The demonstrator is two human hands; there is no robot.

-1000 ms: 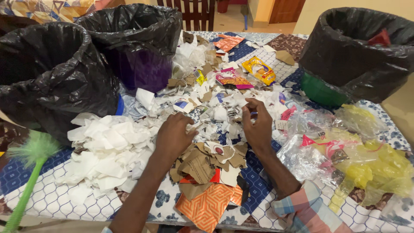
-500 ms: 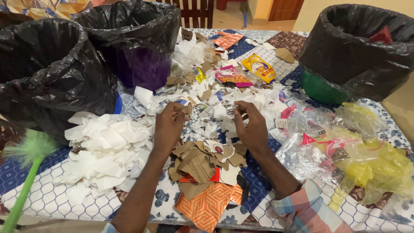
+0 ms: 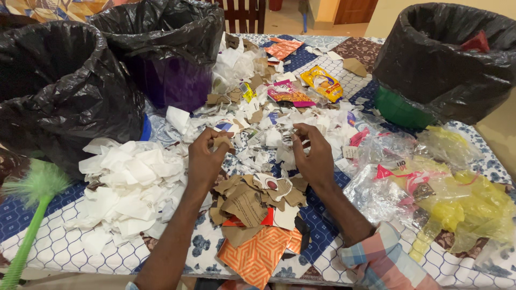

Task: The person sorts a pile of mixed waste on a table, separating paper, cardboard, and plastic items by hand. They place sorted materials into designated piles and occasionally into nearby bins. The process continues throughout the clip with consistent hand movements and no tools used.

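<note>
Sorting partly done, judging by the lie of things: white paper scraps (image 3: 131, 188) heaped toward the left edge of the tabletop (image 3: 59, 247), brown cardboard pieces (image 3: 252, 201) with an orange patterned sheet (image 3: 252, 255) gathered at the near edge between the forearms, clear and yellow plastic bags (image 3: 441, 198) piled at the right edge. Still unsorted: a mixed litter of torn paper, card and wrappers (image 3: 279, 129) across the middle, running back to a yellow snack wrapper (image 3: 322, 83) and a pink wrapper (image 3: 287, 92) toward the far edge. Three black-lined bins standing by: two at the far left corner (image 3: 64, 86) (image 3: 172, 48), one at the far right (image 3: 451, 59), a red scrap showing inside it. Left hand (image 3: 207, 158) raised just above the mixed litter, fingers (image 3: 217, 137) curled and pinching a small brown cardboard scrap (image 3: 222, 141). Right hand (image 3: 312, 156) close beside it, palm down, fingers (image 3: 300, 140) bent and drawn together over small paper bits; whether anything is actually gripped, impossible to tell. Both forearms reaching in from the near edge, a plaid cuff (image 3: 381, 263) on the right. A green duster (image 3: 32, 215) lying at the near left corner.
</note>
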